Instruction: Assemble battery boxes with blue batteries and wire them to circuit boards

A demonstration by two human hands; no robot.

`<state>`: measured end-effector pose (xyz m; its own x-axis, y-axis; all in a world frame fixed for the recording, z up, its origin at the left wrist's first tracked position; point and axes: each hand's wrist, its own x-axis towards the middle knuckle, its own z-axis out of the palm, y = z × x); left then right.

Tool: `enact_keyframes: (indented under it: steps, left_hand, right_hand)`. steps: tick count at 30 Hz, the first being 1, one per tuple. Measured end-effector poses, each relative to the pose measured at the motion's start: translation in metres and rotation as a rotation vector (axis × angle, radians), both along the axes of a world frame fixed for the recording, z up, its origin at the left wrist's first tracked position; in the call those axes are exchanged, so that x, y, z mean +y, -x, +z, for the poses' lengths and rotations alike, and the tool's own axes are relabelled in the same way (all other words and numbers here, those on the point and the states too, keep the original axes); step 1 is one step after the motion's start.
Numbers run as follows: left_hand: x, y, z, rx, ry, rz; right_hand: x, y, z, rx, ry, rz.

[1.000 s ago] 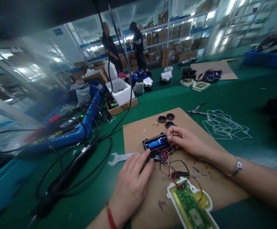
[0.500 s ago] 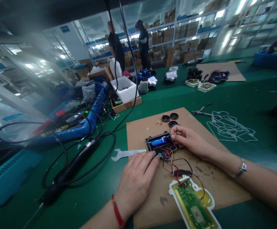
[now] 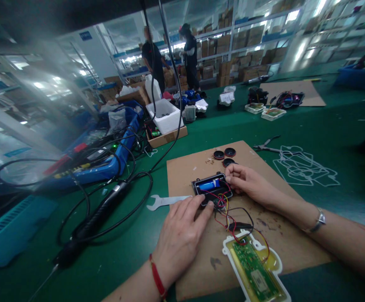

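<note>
A small black plastic case (image 3: pixel 213 201) lies open on the brown cardboard sheet (image 3: pixel 198 268), with a blue cylindrical battery (image 3: pixel 210 184) inside. Red, yellow and black wires (image 3: pixel 222 202) run from it to a green circuit board (image 3: pixel 253 268) in a white-rimmed housing near me. My left hand (image 3: pixel 182 230) rests at the case's near left side, fingers stretched out and fingertips on its edge. At the case's right end, the curled thumb and fingers of my right hand (image 3: pixel 248 184) pinch its wall; the exact fingertip contact is partly hidden.
A wrench (image 3: pixel 166 202) lies beside my left hand, and round black speakers (image 3: pixel 229 152) sit beyond the case. Pliers (image 3: pixel 267 144) and bent white wire (image 3: pixel 304 165) are at right. A corded black tool (image 3: pixel 97 222) and a blue bin (image 3: pixel 124 153) occupy the left. Two people stand behind.
My left hand has shifted slightly, its index finger and thumb now farther apart and over the case's near edge. My right hand stays at the case's right end.
</note>
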<state>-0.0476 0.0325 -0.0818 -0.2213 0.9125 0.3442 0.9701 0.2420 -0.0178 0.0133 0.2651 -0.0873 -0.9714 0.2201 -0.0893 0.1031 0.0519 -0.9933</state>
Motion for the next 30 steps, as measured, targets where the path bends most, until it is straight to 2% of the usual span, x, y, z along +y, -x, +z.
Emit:
enact_keyframes:
  steps: [4, 7, 10, 22, 30]
  left_hand:
    - [-0.002, 0.001, 0.001, -0.024, -0.007, -0.006]
    - [-0.005, 0.004, 0.003, -0.02, -0.091, -0.048]
    - [-0.007, 0.007, 0.003, 0.006, -0.131, -0.033]
    - [-0.004, 0.004, 0.004, 0.044, -0.078, -0.031]
    - [0.011, -0.006, 0.0, 0.009, -0.015, -0.057]
  right_hand:
    - [0.0, 0.0, 0.002, -0.004, -0.006, -0.003]
    - [0.0, 0.0, 0.002, -0.003, -0.008, -0.007]
    - [0.0, 0.0, 0.002, -0.004, -0.002, -0.008]
    - [0.001, 0.0, -0.001, 0.031, 0.025, -0.009]
    - [0.002, 0.001, -0.002, 0.042, 0.045, -0.01]
